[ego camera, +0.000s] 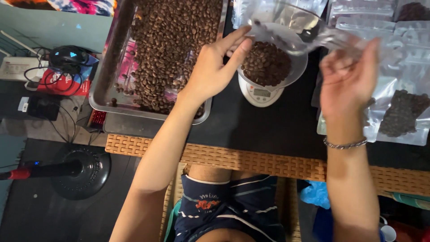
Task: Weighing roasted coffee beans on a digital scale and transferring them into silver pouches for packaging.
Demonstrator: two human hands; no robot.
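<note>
Beans fill the metal tray (117, 104) on the left, loose and heaped. Next to it my left hand (214, 67) pinches one edge of a clear plastic bag (293, 28), thumb and fingers closed on the film right above the bowl (295, 71) of beans sitting on the small white scale (259, 95). Further right my right hand (345, 80) grips the bag's other edge, though it is blurred and I cannot tell how firmly. I judge the bag light, limp and slippery, so the mouth edges are the place to hold it, both sides pulled apart. Filled pouches (403, 114) lie flat at the far right.
</note>
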